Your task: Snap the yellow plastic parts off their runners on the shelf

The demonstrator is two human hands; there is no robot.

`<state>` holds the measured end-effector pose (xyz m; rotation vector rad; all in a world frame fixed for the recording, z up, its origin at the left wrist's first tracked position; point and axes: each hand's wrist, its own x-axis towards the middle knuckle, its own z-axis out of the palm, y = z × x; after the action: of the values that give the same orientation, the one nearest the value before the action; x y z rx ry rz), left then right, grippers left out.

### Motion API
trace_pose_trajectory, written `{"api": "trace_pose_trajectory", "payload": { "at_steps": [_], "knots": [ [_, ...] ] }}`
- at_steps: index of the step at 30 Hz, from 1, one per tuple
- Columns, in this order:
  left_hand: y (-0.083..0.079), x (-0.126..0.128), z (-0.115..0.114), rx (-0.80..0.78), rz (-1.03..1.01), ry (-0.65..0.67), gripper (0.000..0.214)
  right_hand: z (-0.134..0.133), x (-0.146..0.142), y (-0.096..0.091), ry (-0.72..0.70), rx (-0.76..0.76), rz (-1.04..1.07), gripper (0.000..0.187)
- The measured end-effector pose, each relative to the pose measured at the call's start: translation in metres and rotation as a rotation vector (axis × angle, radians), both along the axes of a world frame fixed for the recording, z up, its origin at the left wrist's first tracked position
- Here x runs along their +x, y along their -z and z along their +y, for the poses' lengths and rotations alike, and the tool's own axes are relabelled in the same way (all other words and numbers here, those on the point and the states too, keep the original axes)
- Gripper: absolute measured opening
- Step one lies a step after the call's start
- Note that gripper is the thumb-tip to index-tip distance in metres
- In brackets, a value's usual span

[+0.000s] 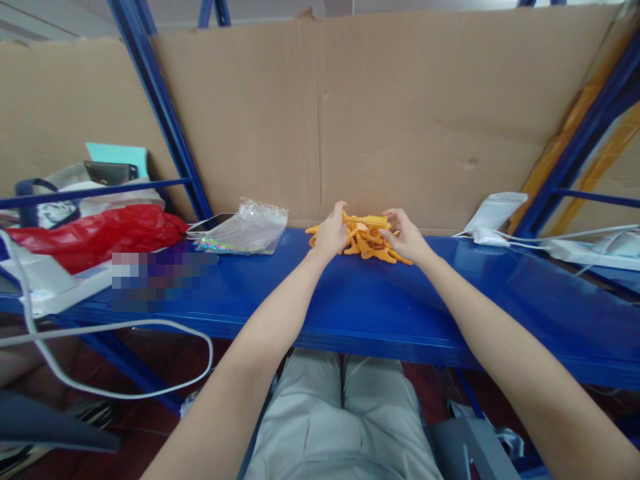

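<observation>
A long, ribbed orange plastic piece point(369, 219) lies level between my two hands, over a pile of similar orange plastic parts point(369, 253) on the blue shelf. My left hand point(332, 231) is closed at its left end, with the fingers partly hidden. At the right end, my right hand point(406, 235) pinches it between thumb and fingers. The parts below look curved and pronged, some with round holes; their exact kind is too small to make out.
The blue tabletop point(370, 307) meets a cardboard wall point(400, 113) behind. Clear plastic bags point(260, 227) lie to the left, near a red bag point(110, 233) and a white cable point(125, 393). A white packet point(495, 213) and cords sit at right by blue posts.
</observation>
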<state>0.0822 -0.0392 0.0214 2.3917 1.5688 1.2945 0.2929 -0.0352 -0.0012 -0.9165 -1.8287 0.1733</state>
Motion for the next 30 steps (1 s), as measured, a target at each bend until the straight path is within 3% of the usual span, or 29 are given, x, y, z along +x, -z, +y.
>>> {"api": "trace_pose_trajectory", "payload": {
  "at_steps": [3, 9, 12, 16, 22, 25, 30],
  "knots": [
    [-0.001, 0.000, -0.001, -0.004, 0.001, 0.009, 0.050, -0.001, 0.000, 0.000, 0.040, 0.021, 0.006, 0.047],
    [-0.002, 0.000, -0.003, -0.007, 0.009, 0.014, 0.052, 0.005, -0.001, 0.003, -0.040, -0.200, 0.182, 0.054],
    [-0.001, -0.001, -0.003, -0.006, 0.012, 0.006, 0.053, 0.009, -0.001, 0.004, -0.085, -0.233, 0.191, 0.054],
    [0.000, -0.002, 0.000, -0.003, 0.003, -0.005, 0.055, 0.008, 0.001, 0.002, -0.109, -0.134, 0.155, 0.051],
    [0.001, -0.001, 0.000, -0.004, -0.004, -0.019, 0.051, -0.002, 0.004, -0.004, 0.036, 0.038, -0.049, 0.037],
    [0.001, -0.001, 0.001, -0.008, 0.006, -0.027, 0.050, -0.003, 0.004, -0.003, 0.062, 0.063, -0.087, 0.043],
    [0.002, -0.001, 0.002, 0.006, 0.013, -0.011, 0.048, 0.001, 0.003, 0.001, 0.078, 0.013, 0.022, 0.052]
  ]
}}
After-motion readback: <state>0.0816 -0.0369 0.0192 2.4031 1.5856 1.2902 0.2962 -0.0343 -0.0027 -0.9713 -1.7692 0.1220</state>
